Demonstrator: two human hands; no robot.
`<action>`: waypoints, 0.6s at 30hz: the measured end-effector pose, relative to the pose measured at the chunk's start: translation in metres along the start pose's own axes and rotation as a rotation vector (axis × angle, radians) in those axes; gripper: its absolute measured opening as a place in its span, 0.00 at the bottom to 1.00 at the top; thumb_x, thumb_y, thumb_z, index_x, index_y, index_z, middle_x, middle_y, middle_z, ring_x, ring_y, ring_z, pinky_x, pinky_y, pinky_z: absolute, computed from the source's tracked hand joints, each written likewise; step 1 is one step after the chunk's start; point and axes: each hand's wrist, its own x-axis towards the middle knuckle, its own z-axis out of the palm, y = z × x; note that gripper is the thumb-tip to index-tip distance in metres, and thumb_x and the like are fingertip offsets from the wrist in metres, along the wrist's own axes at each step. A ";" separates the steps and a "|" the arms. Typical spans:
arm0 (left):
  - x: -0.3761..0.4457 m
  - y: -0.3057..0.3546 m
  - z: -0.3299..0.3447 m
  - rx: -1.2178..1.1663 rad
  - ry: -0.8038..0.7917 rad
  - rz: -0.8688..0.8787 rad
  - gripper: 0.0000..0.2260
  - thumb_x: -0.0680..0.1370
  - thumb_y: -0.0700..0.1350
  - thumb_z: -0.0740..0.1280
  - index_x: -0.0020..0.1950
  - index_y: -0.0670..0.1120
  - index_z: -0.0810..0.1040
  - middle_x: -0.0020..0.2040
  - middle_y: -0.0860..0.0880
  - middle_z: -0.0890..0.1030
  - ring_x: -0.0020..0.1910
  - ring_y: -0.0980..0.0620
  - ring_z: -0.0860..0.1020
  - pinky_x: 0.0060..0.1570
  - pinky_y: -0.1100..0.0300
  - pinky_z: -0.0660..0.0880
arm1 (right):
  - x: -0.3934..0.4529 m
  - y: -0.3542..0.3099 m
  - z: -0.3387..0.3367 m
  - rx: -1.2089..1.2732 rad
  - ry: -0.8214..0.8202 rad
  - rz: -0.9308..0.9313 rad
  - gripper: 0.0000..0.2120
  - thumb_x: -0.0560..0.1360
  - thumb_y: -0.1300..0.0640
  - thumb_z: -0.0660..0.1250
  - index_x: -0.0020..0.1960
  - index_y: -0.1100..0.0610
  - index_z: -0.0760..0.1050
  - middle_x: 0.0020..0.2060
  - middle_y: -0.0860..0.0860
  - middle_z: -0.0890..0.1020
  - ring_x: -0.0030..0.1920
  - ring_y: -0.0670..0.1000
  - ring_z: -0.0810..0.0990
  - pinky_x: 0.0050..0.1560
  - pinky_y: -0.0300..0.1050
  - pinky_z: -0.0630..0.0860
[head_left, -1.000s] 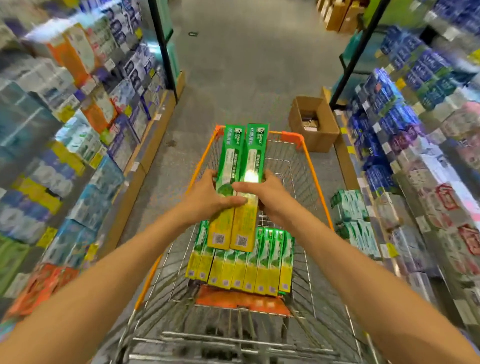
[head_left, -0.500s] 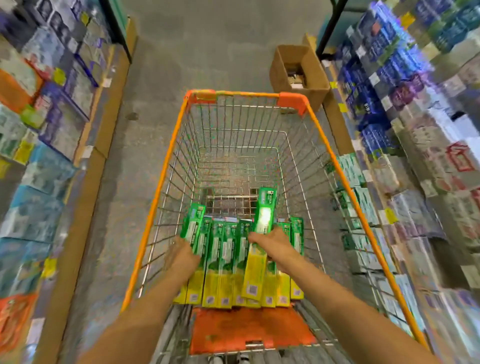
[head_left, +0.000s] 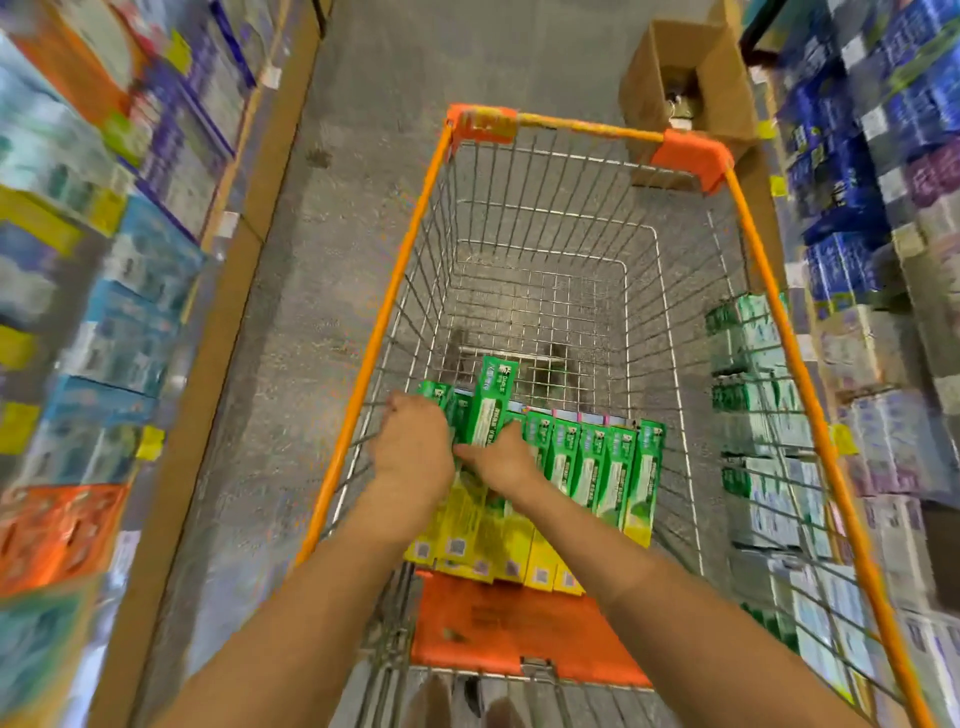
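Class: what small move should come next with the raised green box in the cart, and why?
Probably lower the raised toothpaste box flat into the row of boxes in the shopping cart. It juts above its neighbours, gripped by the right hand, while the left hand sits at the row's left end.

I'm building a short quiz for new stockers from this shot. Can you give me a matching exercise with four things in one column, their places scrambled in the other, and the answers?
Things
1 raised green box
2 cardboard box
3 orange flap
4 row of green boxes

Places
A on the aisle floor beyond the far end of the cart
B side by side inside the cart
C sticking up above the others
D at the cart's near end, nearer than the boxes

Pairs: 1-C, 2-A, 3-D, 4-B
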 end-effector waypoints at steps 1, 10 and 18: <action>-0.004 -0.001 -0.022 -0.040 0.098 0.014 0.14 0.80 0.38 0.58 0.66 0.39 0.67 0.64 0.41 0.70 0.61 0.45 0.74 0.55 0.57 0.72 | 0.001 -0.006 0.008 -0.011 -0.005 0.002 0.45 0.72 0.51 0.71 0.74 0.67 0.46 0.66 0.62 0.71 0.60 0.56 0.74 0.52 0.46 0.74; -0.014 -0.034 -0.054 -0.249 0.345 0.289 0.11 0.79 0.37 0.60 0.60 0.38 0.72 0.60 0.40 0.74 0.52 0.37 0.77 0.45 0.47 0.71 | 0.007 -0.007 0.054 -0.083 -0.065 0.049 0.45 0.73 0.49 0.72 0.74 0.69 0.48 0.63 0.63 0.73 0.61 0.59 0.75 0.53 0.49 0.74; -0.014 -0.031 -0.057 -0.245 0.411 0.341 0.10 0.79 0.39 0.59 0.60 0.39 0.73 0.58 0.41 0.75 0.54 0.41 0.76 0.45 0.50 0.72 | 0.006 0.002 0.050 -0.259 -0.120 0.011 0.26 0.72 0.49 0.72 0.27 0.55 0.58 0.23 0.52 0.64 0.22 0.47 0.60 0.20 0.38 0.56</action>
